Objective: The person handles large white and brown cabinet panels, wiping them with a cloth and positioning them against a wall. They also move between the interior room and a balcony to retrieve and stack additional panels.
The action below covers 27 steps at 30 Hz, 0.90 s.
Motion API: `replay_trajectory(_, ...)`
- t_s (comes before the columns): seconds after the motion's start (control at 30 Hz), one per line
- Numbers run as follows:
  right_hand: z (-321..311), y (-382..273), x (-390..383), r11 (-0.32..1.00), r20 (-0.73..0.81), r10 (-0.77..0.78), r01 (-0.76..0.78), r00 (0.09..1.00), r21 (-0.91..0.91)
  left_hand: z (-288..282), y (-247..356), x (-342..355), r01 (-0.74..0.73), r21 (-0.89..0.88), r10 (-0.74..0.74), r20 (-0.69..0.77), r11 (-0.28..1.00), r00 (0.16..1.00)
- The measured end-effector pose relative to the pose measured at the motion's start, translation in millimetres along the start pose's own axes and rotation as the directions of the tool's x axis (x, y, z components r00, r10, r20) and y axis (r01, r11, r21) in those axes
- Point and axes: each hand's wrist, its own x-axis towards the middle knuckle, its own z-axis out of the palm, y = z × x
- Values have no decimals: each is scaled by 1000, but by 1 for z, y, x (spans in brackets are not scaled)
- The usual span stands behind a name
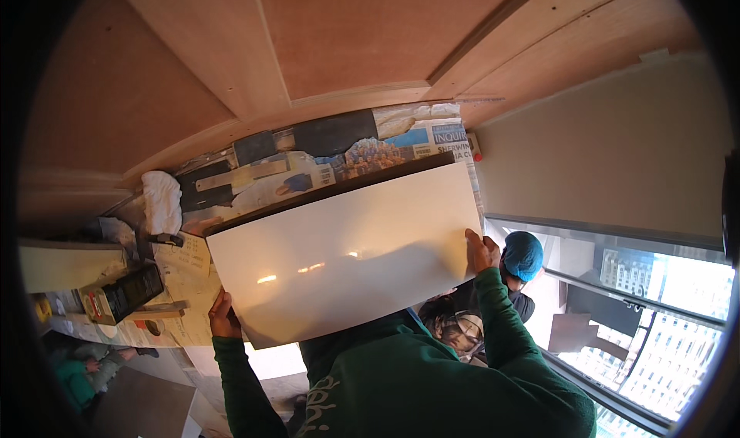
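Clamped at opposite short ends, the glossy white rectangular panel (pixel 347 257) is held by the person's left hand (pixel 224 315) and right hand (pixel 483 251), thumbs showing at its edges. It lies tilted in front of the green-sleeved torso, overlapping the newspaper sheets (pixel 420 139). Left of it are a crumpled white cloth (pixel 162 201) and a dark rectangular can (pixel 132 292); on the right, someone wears a blue head covering (pixel 523 255).

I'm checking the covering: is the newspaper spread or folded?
Spread: the newspaper shows beyond the white board and to its left.
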Motion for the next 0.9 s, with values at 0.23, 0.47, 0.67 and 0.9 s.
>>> replay_trajectory(0.23, -5, -25, -20, 991, -20, -35, 32, 999, -128, -10, 4, 4, 87, -44, -88, -29, 995, 996)
replay_trajectory(0.47, 4, -13, -10, 943, -66, -173, 146, 983, -299, 17, 18, -2, 42, -4, -43, -109, 999, 993)
replay_trajectory(0.67, 6, -26, -14, 949, -40, -230, 214, 972, -232, -3, 22, -5, 9, 19, -6, -168, 1000, 986)
replay_trajectory(0.9, 19, -4, 1, 895, -35, -340, 312, 940, -317, 7, 25, -1, 32, 101, -17, -146, 994, 989)
